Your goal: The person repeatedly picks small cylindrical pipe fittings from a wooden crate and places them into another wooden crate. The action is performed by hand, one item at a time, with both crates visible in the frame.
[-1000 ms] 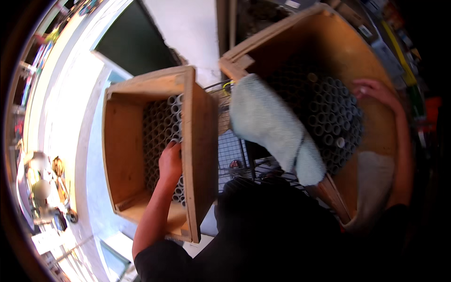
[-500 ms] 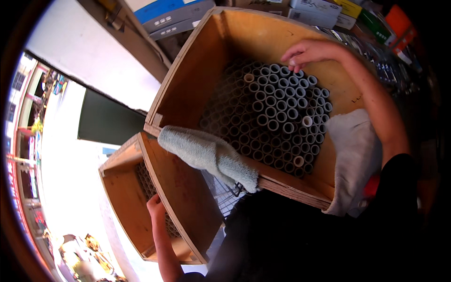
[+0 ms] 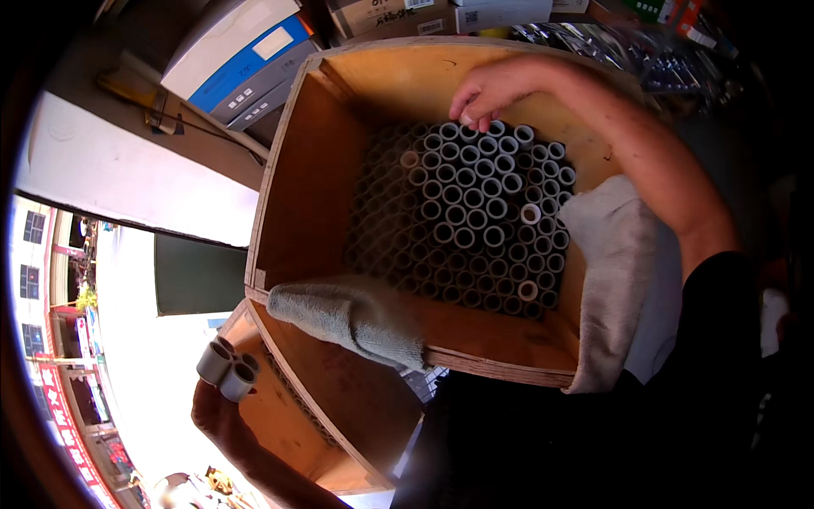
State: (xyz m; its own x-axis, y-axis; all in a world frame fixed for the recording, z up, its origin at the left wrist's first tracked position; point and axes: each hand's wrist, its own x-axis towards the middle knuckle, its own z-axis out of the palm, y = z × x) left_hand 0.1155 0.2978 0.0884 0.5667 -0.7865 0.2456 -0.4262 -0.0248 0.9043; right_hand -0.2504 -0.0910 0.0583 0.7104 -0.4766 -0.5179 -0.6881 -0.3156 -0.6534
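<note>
1. Left hand (image 3: 222, 407): fingers curled shut around a small bunch of short grey pipe sleeves (image 3: 225, 371); three ends visible, possibly more hidden in the palm; held at lower left, above the near rim of the smaller wooden crate (image 3: 292, 424).
2. Right hand (image 3: 485, 89): fingertips pinched down on the top row of the stacked grey sleeves (image 3: 475, 208) at the far side of the large wooden crate (image 3: 305, 187); whether it has one gripped or only touches, cannot tell.
3. Risk: the left-hand bunch is held by the sides only, ends up; a slack grip would likely let one slip out, into the smaller crate or past its edge.
4. Risk: sleeves stand packed end-on; pulling one from the top row could loosen its neighbours; a few already sit proud or paler than the rest.
5. Risk: grey towel (image 3: 356, 314) is draped over the shared crate edge; a passing forearm could drag it off.
6. Counts: crates, two; cloths, two (grey towel, plus a paler cloth (image 3: 612, 263) over the right wall); stacked sleeves, many dozen, too many to count exactly; hands, two.
</note>
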